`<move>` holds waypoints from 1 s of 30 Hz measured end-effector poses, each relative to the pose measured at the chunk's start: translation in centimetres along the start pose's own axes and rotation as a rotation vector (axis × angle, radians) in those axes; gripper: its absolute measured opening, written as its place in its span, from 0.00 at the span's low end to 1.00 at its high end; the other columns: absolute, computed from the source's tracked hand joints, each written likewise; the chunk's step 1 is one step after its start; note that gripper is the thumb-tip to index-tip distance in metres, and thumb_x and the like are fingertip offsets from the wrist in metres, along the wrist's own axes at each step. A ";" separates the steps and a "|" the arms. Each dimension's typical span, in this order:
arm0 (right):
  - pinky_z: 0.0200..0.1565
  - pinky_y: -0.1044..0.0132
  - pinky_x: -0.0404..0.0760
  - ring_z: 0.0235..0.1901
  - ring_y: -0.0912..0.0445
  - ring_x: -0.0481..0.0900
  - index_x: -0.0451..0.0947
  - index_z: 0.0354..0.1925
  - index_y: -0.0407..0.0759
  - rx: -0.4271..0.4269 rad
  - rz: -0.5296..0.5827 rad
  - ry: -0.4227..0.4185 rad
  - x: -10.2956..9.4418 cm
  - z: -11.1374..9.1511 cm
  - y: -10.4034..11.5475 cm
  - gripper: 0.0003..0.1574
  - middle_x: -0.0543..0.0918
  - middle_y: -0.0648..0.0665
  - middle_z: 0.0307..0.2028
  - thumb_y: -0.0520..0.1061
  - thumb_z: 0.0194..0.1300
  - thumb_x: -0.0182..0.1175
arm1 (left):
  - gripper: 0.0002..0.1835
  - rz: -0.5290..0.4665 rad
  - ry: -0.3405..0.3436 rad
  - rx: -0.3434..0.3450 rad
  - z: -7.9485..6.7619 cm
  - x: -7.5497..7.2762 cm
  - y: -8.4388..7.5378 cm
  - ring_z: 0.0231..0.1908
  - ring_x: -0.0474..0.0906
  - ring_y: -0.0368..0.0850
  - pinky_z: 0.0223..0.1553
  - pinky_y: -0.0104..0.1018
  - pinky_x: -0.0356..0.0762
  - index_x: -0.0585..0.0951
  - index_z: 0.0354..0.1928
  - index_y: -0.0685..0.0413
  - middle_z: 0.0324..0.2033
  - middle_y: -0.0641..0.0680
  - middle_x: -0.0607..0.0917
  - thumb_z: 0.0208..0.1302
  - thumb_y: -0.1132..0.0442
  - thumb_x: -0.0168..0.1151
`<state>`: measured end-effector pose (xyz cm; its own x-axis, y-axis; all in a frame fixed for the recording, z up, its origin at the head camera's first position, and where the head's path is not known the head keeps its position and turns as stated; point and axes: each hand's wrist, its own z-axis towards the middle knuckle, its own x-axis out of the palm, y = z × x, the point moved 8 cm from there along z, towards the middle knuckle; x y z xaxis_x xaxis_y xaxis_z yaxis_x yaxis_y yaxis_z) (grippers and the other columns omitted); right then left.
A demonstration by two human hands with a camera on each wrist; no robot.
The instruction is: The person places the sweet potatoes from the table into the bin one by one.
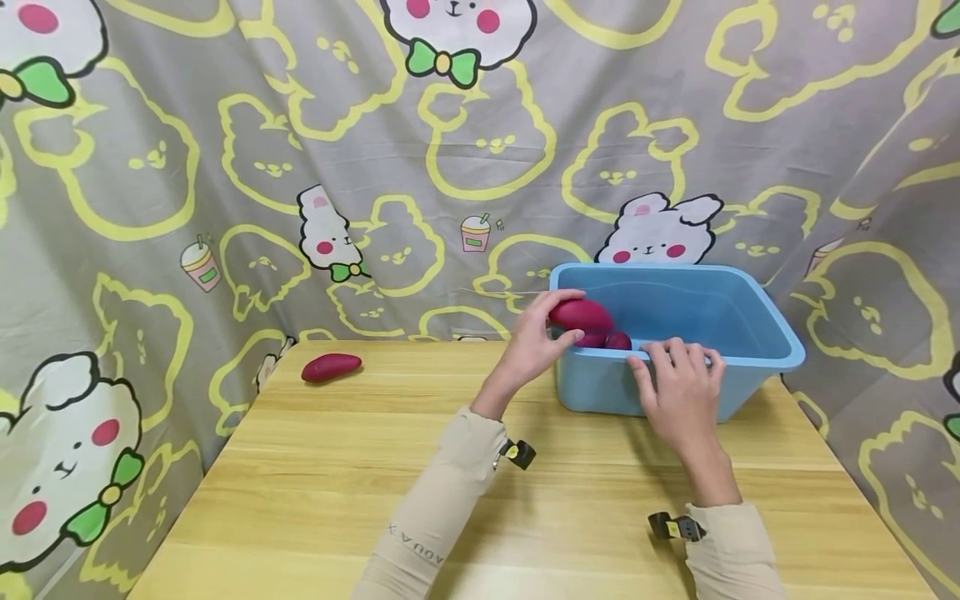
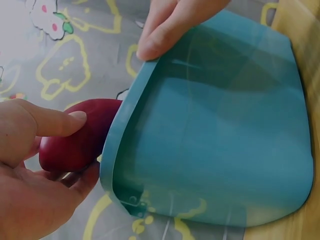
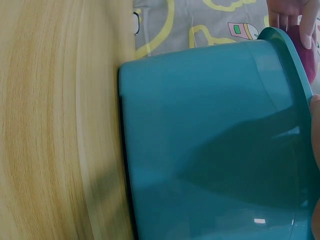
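Your left hand (image 1: pixel 534 342) holds a sweet potato (image 1: pixel 583 315) by its left end, thumb and fingers spread about its width, above the near left corner of the bin (image 1: pixel 607 387). Just below it, inside that corner, you have two more sweet potatoes (image 1: pixel 618 341) side by side, partly hidden by the front rim. Your right hand (image 1: pixel 684 400) grips that front rim near its middle, fingers hooked over the top and thumb against the outer wall. The bin is light blue and stands upright at the far right of the table (image 1: pixel 300 500); what you see of its floor is too little to tell what else lies there. Well apart, near the table's far left corner, a fourth sweet potato (image 1: pixel 332 367) lies on its side, pointing across the table. Your beige sleeves (image 1: pixel 435 500) reach in from the near edge, each with a black device (image 1: pixel 517 453) at the wrist. Behind the table hangs a grey cloth (image 1: pixel 495 117) with yellow outlines and white rabbits.
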<state>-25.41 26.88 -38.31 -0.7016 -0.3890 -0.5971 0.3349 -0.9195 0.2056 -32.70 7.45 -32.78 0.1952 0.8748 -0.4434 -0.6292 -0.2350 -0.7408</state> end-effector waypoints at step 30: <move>0.60 0.30 0.56 0.46 0.34 0.71 0.81 0.47 0.36 -0.001 0.004 0.004 0.0 0.0 0.1 0.25 0.78 0.34 0.42 0.58 0.74 0.58 | 0.13 -0.081 0.016 0.014 -0.7 1.0 0.1 0.55 0.80 0.45 0.60 0.45 0.78 0.83 0.55 0.59 0.52 0.55 0.85 0.70 0.72 0.63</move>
<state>-25.35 26.79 -38.33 -0.6978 -0.3921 -0.5994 0.3383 -0.9181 0.2068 -32.05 8.04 -33.67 0.2579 0.8840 -0.3899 -0.6210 -0.1575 -0.7678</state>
